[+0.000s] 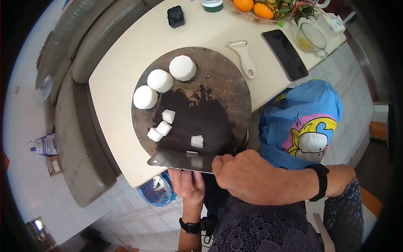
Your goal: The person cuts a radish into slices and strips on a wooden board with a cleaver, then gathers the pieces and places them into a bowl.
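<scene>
My right hand [245, 174] is wrapped round the handle end of a cleaver [180, 161], whose blade lies across the near edge of a round dark cutting board [226, 80]. Just behind the blade is my left hand [187, 185], its fingers bent and their tips hidden by the blade; what they hold, if anything, is hidden. A thinly sliced white piece [197, 141] rests beyond the blade, with a thin slice beside the blade. Small white chunks [163, 128] sit at the board's left. Three thick white rounds [182, 68] stand along its far left edge.
A white peeler [243, 59], a black phone [285, 54] and a glass cup [311, 38] lie right of the board. Oranges [263, 11] are at the back. A blue bag with peelings [157, 191] hangs below the table's near edge; a blue cartoon cloth [306, 126] is at the right.
</scene>
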